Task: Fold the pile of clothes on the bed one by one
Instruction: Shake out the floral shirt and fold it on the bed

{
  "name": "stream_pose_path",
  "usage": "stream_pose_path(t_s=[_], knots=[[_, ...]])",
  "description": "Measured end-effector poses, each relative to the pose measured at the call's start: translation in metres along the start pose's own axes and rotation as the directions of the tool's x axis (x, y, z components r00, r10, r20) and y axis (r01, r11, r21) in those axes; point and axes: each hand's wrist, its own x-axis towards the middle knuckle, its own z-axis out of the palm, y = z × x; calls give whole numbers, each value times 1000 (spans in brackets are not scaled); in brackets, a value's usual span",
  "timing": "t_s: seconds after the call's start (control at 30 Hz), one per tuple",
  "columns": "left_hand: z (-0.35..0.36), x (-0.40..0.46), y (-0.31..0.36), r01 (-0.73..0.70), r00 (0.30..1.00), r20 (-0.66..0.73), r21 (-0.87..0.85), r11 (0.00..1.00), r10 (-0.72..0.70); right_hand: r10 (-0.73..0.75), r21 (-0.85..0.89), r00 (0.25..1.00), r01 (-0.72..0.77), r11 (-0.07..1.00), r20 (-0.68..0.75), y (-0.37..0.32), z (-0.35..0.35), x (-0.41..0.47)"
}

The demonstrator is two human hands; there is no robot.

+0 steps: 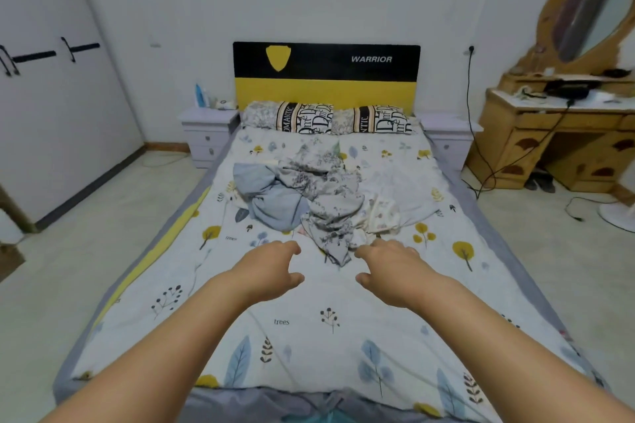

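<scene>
A crumpled pile of clothes lies mid-bed: a light blue garment [271, 199] on the left, a grey floral garment [330, 203] in the middle, and a pale patterned piece [383, 215] on the right. Both my arms stretch out over the bed [309, 336]. My left hand [271, 273] hovers just short of the pile, fingers curved and apart, holding nothing. My right hand [391, 273] hangs the same way beside the floral garment's near tip, empty.
Two pillows [326, 118] rest against the black and yellow headboard [326, 75]. White nightstands [208, 134] flank the bed. A wooden dressing table [556, 134] with a trailing cable stands at right, a wardrobe [51, 96] at left. Floor runs along both sides.
</scene>
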Motion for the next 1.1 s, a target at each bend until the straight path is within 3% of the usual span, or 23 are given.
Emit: stream_pose_path(t_s=[0.4, 0.83, 1.1], knots=[[-18, 104, -29, 105, 994, -1, -53, 993, -105, -101, 8, 995, 101, 995, 24, 24, -20, 130], [-41, 252, -108, 29, 996, 84, -37, 999, -26, 4, 42, 999, -6, 999, 45, 9, -23, 285], [-26, 345, -127, 36, 991, 134, -83, 996, -25, 83, 63, 989, -91, 994, 121, 35, 7, 367]])
